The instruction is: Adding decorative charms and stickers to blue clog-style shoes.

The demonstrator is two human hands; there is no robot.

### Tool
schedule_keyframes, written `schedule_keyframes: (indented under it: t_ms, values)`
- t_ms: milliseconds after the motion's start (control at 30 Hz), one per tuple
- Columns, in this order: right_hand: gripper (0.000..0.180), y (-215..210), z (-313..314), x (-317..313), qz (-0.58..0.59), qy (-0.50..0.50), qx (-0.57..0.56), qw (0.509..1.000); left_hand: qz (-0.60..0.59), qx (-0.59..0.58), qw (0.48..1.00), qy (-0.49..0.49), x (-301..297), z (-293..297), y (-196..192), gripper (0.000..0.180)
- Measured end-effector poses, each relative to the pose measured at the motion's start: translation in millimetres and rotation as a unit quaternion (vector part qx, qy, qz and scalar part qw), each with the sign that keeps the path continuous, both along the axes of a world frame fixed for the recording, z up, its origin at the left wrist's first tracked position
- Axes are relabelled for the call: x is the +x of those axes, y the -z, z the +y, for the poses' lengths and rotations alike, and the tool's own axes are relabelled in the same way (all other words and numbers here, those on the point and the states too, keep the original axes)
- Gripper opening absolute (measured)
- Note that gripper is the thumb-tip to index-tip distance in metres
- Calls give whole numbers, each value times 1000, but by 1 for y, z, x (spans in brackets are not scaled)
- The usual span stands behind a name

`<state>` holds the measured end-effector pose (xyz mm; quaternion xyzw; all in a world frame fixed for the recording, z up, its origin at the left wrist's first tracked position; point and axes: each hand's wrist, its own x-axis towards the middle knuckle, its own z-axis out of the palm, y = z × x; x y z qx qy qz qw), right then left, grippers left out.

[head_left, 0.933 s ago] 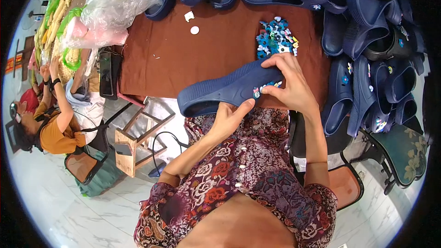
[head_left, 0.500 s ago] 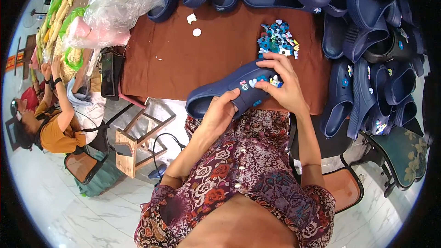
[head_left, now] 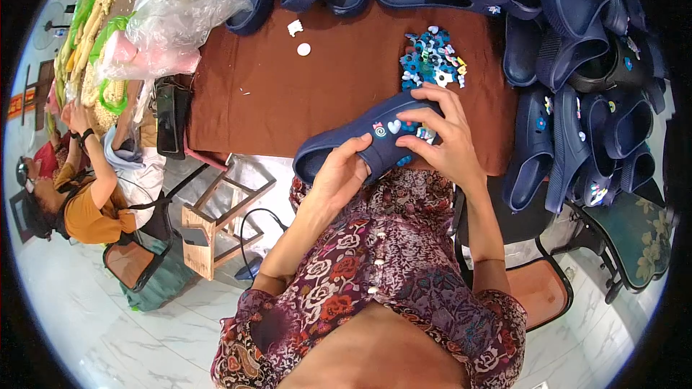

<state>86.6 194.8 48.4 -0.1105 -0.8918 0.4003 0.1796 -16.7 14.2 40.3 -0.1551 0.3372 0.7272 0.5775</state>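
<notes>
A navy clog is held just over the table's near edge, its toe pointing right. My left hand grips its near side by the opening, thumb on top. Around the toe curls my right hand, fingertips on the far side and thumb apart from them on the near side. Shoe charms sit on the clog's upper, among them a pink-and-white swirl charm and a pale heart charm. My right fingers partly cover others. Just beyond the toe lies a pile of blue, white and yellow charms.
Navy clogs crowd the table's far and right sides. On the brown tabletop lie a white disc and a small white piece. Clear plastic bags are at far left. A person works further left, near a wooden stool.
My right thumb and index finger have drawn back from the charms, showing more of the toe. The clog stays almost in place.
</notes>
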Motion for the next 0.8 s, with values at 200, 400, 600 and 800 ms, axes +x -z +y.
schedule_keyframes:
  t_ms: [200,400,600,800]
  values:
    - [24,4,4,-1,-26,-42,-1,999,-4,-15,1000,-3,4,-1,2,46]
    - [23,1,5,-1,-12,8,-96,995,-12,-17,1000,-2,-1,-3,5,47]
    - [15,16,26,15,75,143,-133,978,-118,26,993,-4,-14,-6,21,46]
    - [19,27,20,25,39,140,-144,979,-173,73,982,-31,-21,-6,25,46]
